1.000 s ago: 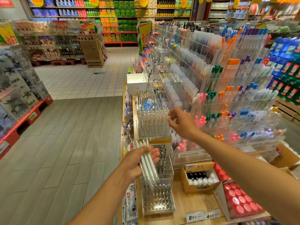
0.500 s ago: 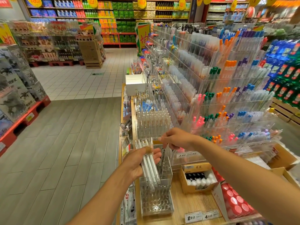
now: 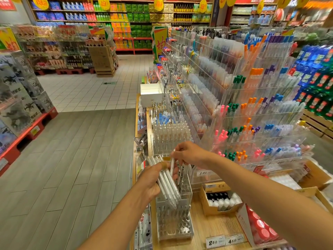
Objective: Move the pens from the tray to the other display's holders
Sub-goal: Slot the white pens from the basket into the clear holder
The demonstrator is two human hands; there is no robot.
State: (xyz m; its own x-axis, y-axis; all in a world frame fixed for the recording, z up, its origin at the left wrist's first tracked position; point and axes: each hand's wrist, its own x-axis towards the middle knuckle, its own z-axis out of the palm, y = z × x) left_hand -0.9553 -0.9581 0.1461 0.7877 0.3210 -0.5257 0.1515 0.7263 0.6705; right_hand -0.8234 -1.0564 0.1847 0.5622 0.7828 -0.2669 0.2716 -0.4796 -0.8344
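My left hand [image 3: 153, 181] grips a bundle of white pens [image 3: 168, 184], slanted with their tips down over a clear acrylic pen tray [image 3: 173, 222] that holds a few dark pens at its back. My right hand [image 3: 189, 154] has come down to the bundle and pinches the top of one white pen [image 3: 172, 165]. Just beyond stands the other clear display [image 3: 171, 139], its holders filled with upright white pens.
A tiered acrylic rack [image 3: 252, 112] of coloured pens rises on the right. A cardboard box of small bottles [image 3: 219, 199] and red-capped items [image 3: 261, 228] sit on the wooden shelf. Price tags [image 3: 223, 241] line the front edge. An aisle floor [image 3: 72, 159] lies to the left.
My right hand has come back from the far display down to the bundle and now pinches one white pen. The left hand has kept the bundle in place.
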